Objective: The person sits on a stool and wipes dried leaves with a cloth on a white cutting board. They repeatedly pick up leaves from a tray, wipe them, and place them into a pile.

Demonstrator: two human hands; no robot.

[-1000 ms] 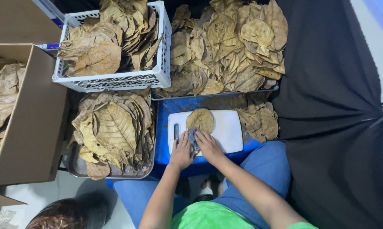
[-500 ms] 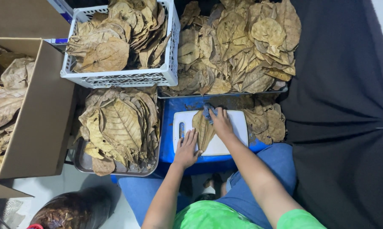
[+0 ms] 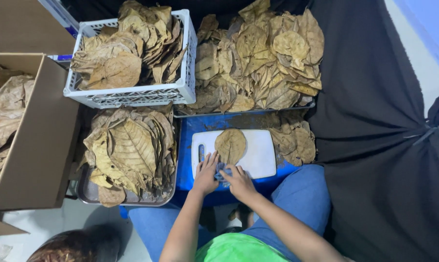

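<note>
One dry brown leaf (image 3: 230,144) lies flat on a white cutting board (image 3: 261,157), which rests on a blue surface (image 3: 186,167) above my knees. My left hand (image 3: 206,174) rests with spread fingers on the board's near edge, beside the leaf's stem end. Close to its right, my right hand (image 3: 239,182) grips a small blue cloth (image 3: 222,171) at the leaf's near tip. The two hands almost touch.
A white slatted crate (image 3: 132,94) of dry leaves stands at the back left, above a metal tray (image 3: 91,194) stacked with leaves. A big leaf heap (image 3: 258,63) lies behind the board. A cardboard box (image 3: 40,145) holds leaves at the left, and black cloth (image 3: 375,145) hangs at the right.
My right hand has come back from the leaf's far end to its near tip. The leaf, partly lifted half a second ago, now lies flat.
</note>
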